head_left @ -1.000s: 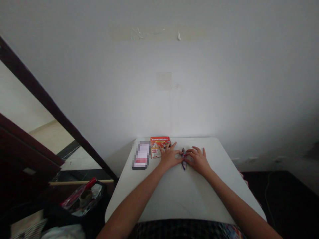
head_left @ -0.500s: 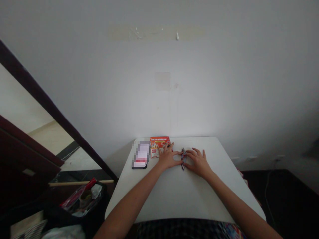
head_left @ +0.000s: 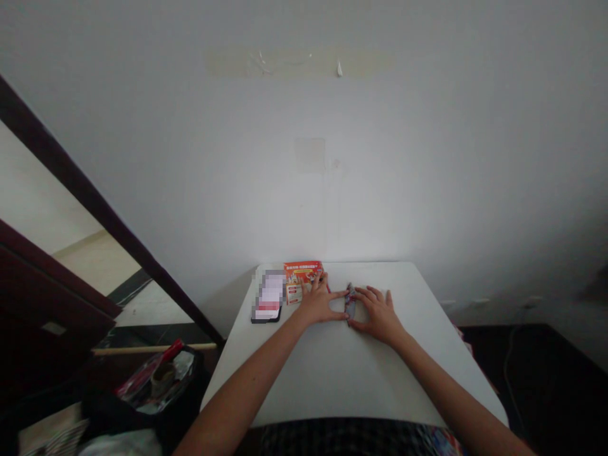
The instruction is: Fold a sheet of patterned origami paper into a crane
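A small, narrow piece of folded grey patterned paper [head_left: 351, 308] stands or lies between my two hands on the white table. At its left edge, my left hand [head_left: 319, 304] touches it with thumb and index fingertips held apart; the other fingers spread over a red and white printed leaflet [head_left: 298, 273]. My right hand [head_left: 379, 311] meets the right side of the paper with thumb and index finger, its other fingers bent above the table. The fingertips hide parts of the paper, and its print is too small to read.
A phone [head_left: 270, 297] with a lit, blurred screen lies left of the leaflet. The white table [head_left: 332, 386] meets the wall at its far edge. Down on the left, an open dark bag [head_left: 190, 373] holds mixed items. A dark slanted frame [head_left: 118, 221] rises beside it.
My thumbs have shifted to the lower end of the paper, and more of its grey face shows. The dark strip sticking out below is now mostly hidden. The leaflet has slid slightly left.
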Motion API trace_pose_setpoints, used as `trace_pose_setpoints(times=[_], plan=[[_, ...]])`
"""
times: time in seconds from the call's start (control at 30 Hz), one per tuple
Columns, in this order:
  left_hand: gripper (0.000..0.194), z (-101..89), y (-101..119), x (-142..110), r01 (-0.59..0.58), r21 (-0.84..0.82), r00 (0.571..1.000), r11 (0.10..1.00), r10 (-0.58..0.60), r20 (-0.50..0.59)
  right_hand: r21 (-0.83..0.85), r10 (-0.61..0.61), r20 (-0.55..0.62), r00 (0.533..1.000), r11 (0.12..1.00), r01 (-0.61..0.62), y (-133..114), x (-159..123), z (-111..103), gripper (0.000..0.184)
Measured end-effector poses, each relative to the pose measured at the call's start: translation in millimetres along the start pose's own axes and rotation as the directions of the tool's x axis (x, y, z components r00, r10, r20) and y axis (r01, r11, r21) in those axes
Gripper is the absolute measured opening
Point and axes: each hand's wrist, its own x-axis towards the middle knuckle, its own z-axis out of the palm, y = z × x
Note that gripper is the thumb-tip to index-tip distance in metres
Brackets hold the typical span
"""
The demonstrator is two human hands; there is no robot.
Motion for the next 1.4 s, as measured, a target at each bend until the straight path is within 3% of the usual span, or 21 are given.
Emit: trace_pose_setpoints(times=[0.37, 0.43, 0.6, 0.83, 1.0, 1.4], plan=[[0.074, 10.9, 2.5, -7.0, 0.004, -0.019, 0.991, 1.0, -0.006, -0.132, 0.017, -0.024, 0.014, 1.0, 1.0, 0.023, 0.7, -4.0, 1.9, 0.085], [0.072, 11.9, 2.8, -8.2, 0.004, -0.018, 0.986, 1.0, -0.007, -0.166, 0.041, -0.032, 0.013, 0.999, 0.999, 0.032, 3.3, -3.5, 1.1, 0.079], [0.07, 12.8, 2.5, -10.9, -0.026, -0.029, 0.979, 0.999, 0.019, -0.205, 0.092, -0.035, -0.043, 0.998, 0.995, 0.038, 11.4, -2.1, 1.9, 0.042], [0.07, 15.9, 0.4, -10.1, -0.048, -0.049, 0.979, 0.998, 0.037, -0.203, -0.011, -0.155, -0.189, 0.97, 0.988, 0.156, 9.9, 1.1, 4.2, 0.032], [0.067, 18.2, -1.4, -9.0, -0.056, -0.067, 0.975, 0.996, 0.04, -0.219, -0.01, -0.201, -0.202, 0.959, 0.979, 0.204, 8.2, 6.9, 5.2, 0.028], [0.035, 15.6, 2.1, -11.1, -0.119, -0.156, 0.957, 0.981, 0.072, -0.282, 0.248, -0.005, -0.123, 0.992, 0.968, 0.036, 6.0, 13.8, 6.3, 0.019]])
